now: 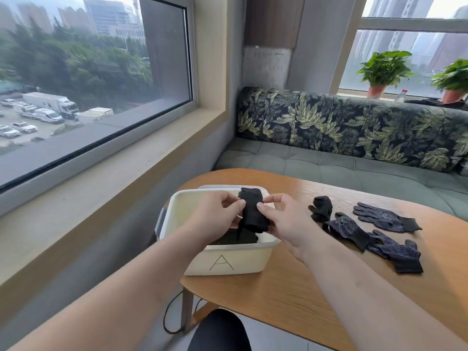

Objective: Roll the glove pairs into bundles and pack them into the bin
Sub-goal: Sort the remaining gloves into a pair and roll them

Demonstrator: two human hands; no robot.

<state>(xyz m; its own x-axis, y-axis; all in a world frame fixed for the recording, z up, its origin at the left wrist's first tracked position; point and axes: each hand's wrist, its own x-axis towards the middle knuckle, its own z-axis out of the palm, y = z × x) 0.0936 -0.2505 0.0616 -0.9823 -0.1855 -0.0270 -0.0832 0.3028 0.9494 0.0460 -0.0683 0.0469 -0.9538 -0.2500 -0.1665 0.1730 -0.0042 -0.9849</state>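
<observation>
Head view: one black glove bundle [252,211], pinched at its sides by left hand [217,214] and right hand [286,219] just above the white bin [228,262]; best kept tightly rolled while lowered in; loose gloves [387,219] waiting on the surface [304,287].

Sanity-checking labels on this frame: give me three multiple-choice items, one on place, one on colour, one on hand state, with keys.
1. Where is the glove bundle? A) on the floor B) above the bin C) in a drawer
2. Bin colour? A) blue B) white C) red
3. The hands? A) both open, idle B) both empty fists C) both pinch the bundle
Key: 1 B, it hangs over the open bin; 2 B, its walls are white with a drawn A; 3 C, left hand and right hand each pinch it.
</observation>
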